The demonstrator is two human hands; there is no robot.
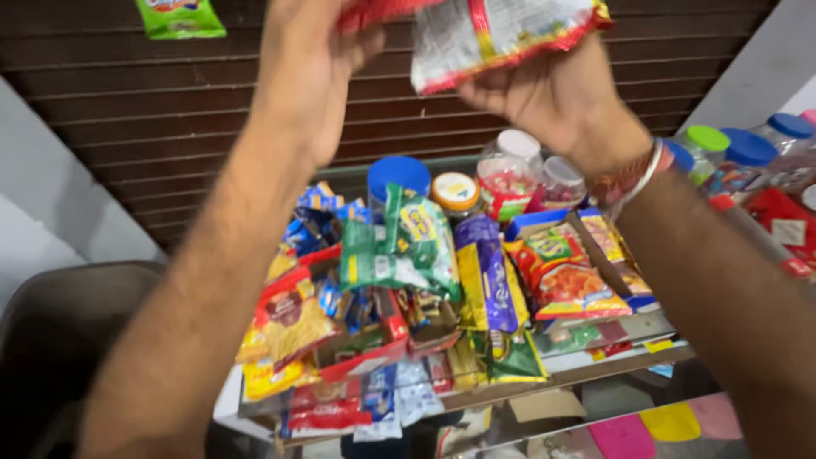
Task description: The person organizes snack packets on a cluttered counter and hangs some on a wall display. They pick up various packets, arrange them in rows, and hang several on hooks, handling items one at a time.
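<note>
Work in hand: both hands are raised high above a crowded snack counter, handling a red-edged snack packet near the top of the view.
Packet position: it is hanging in the air between the two hands, well above the goods, in front of a dark ribbed shutter.
Right hand: fingers are curling up around the packet's lower edge, closed on it; the palm is facing the camera, and bangles are showing at the wrist.
Left hand: it is pinching a red strip of wrapper at the top edge; whether this is the same packet or an attached one cannot be told, since blur and the frame edge are hiding the join.
Progress, as judged: the packet is lifted clear of the counter and is not yet set or hung anywhere; placing it appears to remain.
Surroundings: a green packet is hanging on the shutter at upper left; lidded plastic jars are standing behind heaped packets on the counter.
</note>
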